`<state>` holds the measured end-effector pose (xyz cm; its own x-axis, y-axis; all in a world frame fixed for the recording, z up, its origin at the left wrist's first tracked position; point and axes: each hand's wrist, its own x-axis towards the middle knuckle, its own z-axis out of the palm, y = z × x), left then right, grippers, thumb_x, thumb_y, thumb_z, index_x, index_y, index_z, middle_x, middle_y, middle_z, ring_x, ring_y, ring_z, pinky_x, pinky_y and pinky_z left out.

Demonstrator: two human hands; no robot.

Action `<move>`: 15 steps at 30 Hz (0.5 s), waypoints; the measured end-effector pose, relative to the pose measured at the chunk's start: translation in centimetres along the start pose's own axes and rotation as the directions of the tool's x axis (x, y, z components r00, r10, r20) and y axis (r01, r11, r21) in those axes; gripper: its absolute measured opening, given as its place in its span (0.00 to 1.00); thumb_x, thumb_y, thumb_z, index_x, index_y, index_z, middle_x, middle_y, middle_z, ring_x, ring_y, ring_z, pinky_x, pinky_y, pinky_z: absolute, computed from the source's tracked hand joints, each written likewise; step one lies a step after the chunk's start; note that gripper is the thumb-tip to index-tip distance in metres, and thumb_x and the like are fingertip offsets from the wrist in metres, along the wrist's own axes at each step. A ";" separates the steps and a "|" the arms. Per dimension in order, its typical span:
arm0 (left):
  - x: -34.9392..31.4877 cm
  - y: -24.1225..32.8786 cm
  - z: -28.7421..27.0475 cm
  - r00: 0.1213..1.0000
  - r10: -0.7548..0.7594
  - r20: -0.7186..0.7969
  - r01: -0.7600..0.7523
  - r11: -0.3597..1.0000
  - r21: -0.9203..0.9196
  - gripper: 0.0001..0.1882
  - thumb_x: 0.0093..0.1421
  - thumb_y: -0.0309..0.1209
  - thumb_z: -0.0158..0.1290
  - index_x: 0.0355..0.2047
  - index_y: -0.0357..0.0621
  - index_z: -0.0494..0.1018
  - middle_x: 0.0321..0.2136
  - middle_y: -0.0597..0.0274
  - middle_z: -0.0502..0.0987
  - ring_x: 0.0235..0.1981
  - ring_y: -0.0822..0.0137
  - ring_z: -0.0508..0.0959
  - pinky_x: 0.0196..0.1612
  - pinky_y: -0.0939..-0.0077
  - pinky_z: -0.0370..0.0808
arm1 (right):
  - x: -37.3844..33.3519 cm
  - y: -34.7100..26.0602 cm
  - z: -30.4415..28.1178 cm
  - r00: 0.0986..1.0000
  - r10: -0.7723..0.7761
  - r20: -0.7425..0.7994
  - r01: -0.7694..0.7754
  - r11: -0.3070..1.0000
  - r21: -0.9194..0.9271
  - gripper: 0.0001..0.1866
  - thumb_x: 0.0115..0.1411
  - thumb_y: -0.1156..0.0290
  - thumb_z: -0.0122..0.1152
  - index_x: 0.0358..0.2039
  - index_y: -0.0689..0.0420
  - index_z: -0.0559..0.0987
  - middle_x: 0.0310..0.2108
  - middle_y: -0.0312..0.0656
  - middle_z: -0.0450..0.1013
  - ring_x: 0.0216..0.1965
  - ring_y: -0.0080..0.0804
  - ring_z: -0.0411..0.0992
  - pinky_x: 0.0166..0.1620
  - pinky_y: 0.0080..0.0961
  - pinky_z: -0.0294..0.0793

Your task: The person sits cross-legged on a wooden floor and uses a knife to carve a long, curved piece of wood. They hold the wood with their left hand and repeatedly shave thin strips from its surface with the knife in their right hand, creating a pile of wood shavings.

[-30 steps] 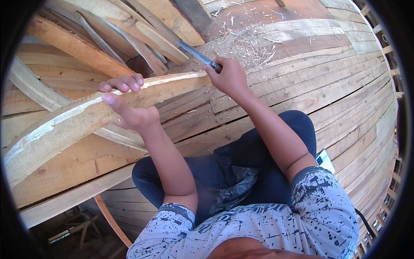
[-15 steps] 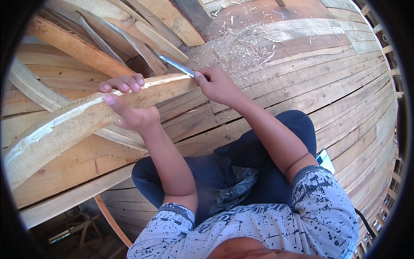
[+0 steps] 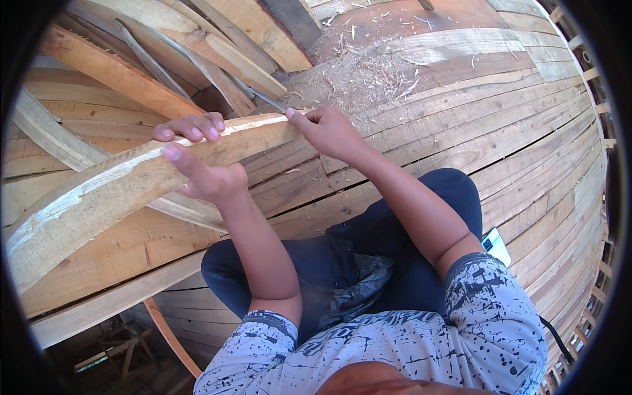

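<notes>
A curved wooden plank (image 3: 112, 194) runs from the left rim toward the middle, its upper edge freshly cut and pale. My left hand (image 3: 210, 174) is wrapped over that edge, fingers on the far side and thumb on the near side. At the plank's right end, my right hand (image 3: 329, 135) is closed round a narrow metal blade (image 3: 267, 99), which points away to the far left, beside the plank's tip. The blade's grip is hidden in my fingers, so its exact kind cannot be made out.
Loose boards (image 3: 243, 56) lean together at the far left. Wood shavings (image 3: 368, 72) litter the plank floor (image 3: 421, 141) beyond my right hand. Another curved timber (image 3: 56, 135) passes beneath the held plank. A phone-like object (image 3: 496, 247) lies beside my right knee.
The blade has turned, showing a thinner, darker side instead of its bright flat face. My right hand has shifted slightly to the left; my left hand has barely moved.
</notes>
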<state>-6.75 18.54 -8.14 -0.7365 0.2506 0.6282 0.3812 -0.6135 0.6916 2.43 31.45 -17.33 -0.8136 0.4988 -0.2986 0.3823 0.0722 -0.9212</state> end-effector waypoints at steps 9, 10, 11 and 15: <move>-0.1 0.0 0.0 1.000 0.003 0.027 -0.003 1.000 0.001 0.16 0.65 0.49 0.55 0.41 0.56 0.64 0.25 0.74 0.65 0.27 0.76 0.66 0.36 0.73 0.67 | -0.3 -1.0 -0.8 0.885 0.271 0.380 -0.414 0.832 0.370 0.31 0.63 0.38 0.50 0.13 0.45 0.57 0.10 0.25 0.48 0.10 0.15 0.41 0.15 0.21 0.37; -0.1 0.0 0.1 1.000 0.002 0.028 -0.002 1.000 0.001 0.16 0.65 0.49 0.55 0.41 0.56 0.64 0.25 0.74 0.65 0.27 0.76 0.66 0.36 0.73 0.67 | -0.2 -0.9 -1.1 0.862 0.268 0.429 -0.443 0.810 0.385 0.32 0.63 0.38 0.50 0.13 0.45 0.56 0.11 0.24 0.47 0.10 0.15 0.41 0.15 0.21 0.36; -0.1 0.1 0.2 1.000 0.001 0.025 -0.001 1.000 0.002 0.17 0.65 0.49 0.55 0.41 0.56 0.64 0.25 0.74 0.65 0.27 0.76 0.66 0.36 0.73 0.67 | -0.2 -0.8 -1.2 0.847 0.258 0.464 -0.460 0.792 0.401 0.31 0.64 0.38 0.49 0.13 0.45 0.56 0.10 0.24 0.47 0.10 0.15 0.41 0.14 0.21 0.36; -0.1 0.1 0.3 1.000 0.000 0.029 0.000 1.000 0.001 0.17 0.65 0.49 0.55 0.41 0.56 0.64 0.25 0.74 0.65 0.27 0.76 0.66 0.36 0.73 0.67 | 0.2 0.1 -1.3 0.783 0.200 0.589 -0.542 0.686 0.486 0.31 0.65 0.38 0.47 0.13 0.45 0.56 0.10 0.24 0.48 0.09 0.16 0.40 0.13 0.20 0.36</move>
<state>-6.49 18.71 -8.05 -0.7200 0.2721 0.6383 0.3817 -0.6130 0.6918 2.85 32.72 -17.14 -0.8184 -0.1041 -0.5651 0.4897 -0.6407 -0.5913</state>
